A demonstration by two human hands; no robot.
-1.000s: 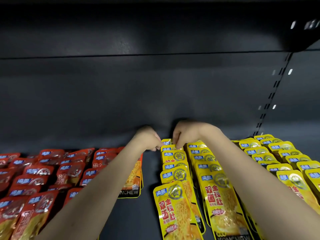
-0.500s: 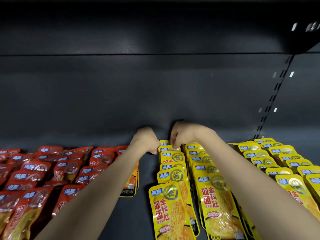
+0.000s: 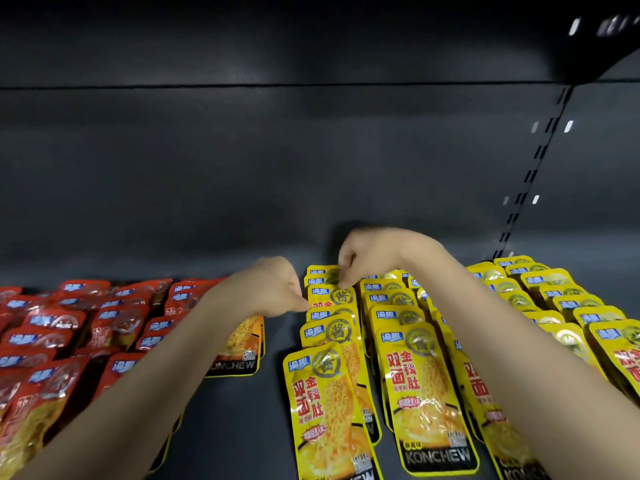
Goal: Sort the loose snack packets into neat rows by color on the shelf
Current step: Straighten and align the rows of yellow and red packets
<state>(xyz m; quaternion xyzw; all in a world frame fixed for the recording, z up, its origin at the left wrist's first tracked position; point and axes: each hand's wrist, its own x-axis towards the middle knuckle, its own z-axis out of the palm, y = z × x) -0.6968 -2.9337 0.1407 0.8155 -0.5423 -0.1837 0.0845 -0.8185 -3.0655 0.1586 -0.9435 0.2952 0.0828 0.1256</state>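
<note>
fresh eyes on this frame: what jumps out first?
Two colour blocks: red packets massed on the left of the dark shelf, yellow packets in overlapping rows centre and right. Both hands meet at the back of the leftmost yellow row: the right hand pinches a packet top there, and the left hand touches the row's left edge, fingers curled.

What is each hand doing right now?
Left hand: pinches edge of a glossy yellow snack packet.
Right hand: fingers curled on rearmost yellow packets.

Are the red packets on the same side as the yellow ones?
No, the red packets lie left and the yellow packets lie right.
</note>
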